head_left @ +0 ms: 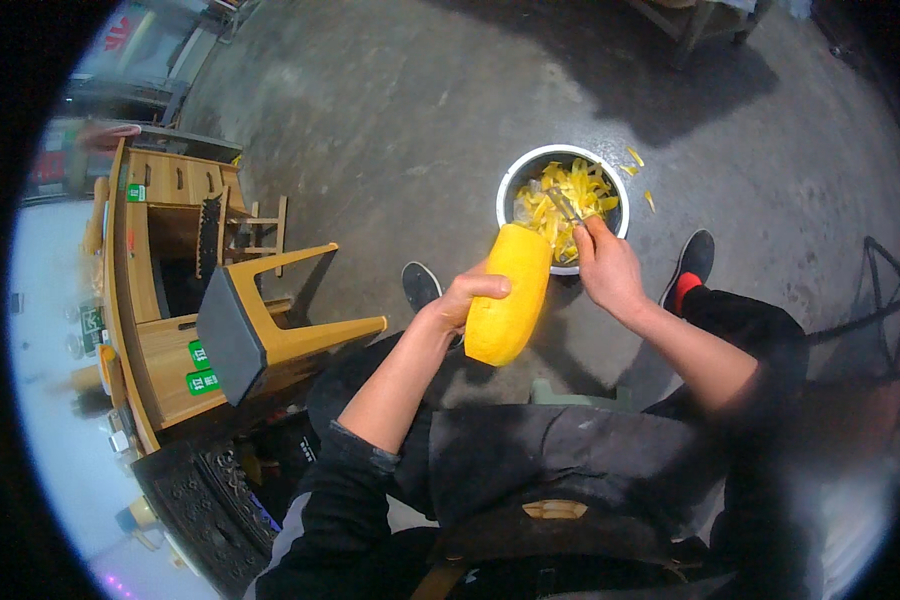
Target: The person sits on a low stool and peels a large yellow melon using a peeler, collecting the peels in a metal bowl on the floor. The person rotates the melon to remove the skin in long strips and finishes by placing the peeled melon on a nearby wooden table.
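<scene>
My left hand (470, 297) is wrapped round a large, long yellow squash (510, 310), thumb on top. Its visible surface is bare, bright flesh. The squash tilts with its far end at the near rim of a round white-rimmed bin (503, 205). In my right hand (607, 262) is a peeler (564, 205), pointing forward and left over the bin, apart from the squash. Strips of yellow peel (582, 180) fill much of the bin. The exact kind of squash is hard to tell.
A few peel scraps (635, 157) lie on the concrete floor (400, 120) right of the bin. To the left stand a stool (232, 330) with a dark seat and a wooden cabinet (155, 260). My shoes (422, 285) flank the bin's near side. Dark tubing (875, 290) stands at right.
</scene>
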`<act>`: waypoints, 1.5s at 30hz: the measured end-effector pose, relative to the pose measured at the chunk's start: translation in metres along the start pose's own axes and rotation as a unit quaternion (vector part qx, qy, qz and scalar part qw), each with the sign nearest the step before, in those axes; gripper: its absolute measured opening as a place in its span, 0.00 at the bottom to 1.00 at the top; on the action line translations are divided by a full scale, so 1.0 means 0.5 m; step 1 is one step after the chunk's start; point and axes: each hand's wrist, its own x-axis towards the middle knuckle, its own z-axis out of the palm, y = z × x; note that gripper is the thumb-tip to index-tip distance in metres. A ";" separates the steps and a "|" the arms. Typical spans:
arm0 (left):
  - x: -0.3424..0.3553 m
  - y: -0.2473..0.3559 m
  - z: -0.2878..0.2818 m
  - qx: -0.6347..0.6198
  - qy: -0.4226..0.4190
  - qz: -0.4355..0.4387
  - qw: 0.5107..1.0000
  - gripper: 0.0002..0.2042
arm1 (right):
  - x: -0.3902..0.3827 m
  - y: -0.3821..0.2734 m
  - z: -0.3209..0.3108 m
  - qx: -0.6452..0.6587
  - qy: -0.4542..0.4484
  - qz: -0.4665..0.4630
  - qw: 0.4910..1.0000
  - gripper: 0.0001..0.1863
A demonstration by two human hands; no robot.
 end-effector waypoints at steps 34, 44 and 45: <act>-0.009 -0.010 0.007 -0.305 -0.102 0.057 0.945 0.46 | -0.105 -0.105 -0.088 0.009 0.028 -0.287 0.957 0.11; 0.001 -0.017 0.008 -0.263 -0.100 0.045 0.958 0.48 | -0.085 -0.086 -0.064 -0.018 0.035 -0.234 0.971 0.11; 0.001 -0.016 0.007 -0.261 -0.101 0.046 0.959 0.48 | -0.085 -0.085 -0.059 -0.019 0.033 -0.228 0.973 0.11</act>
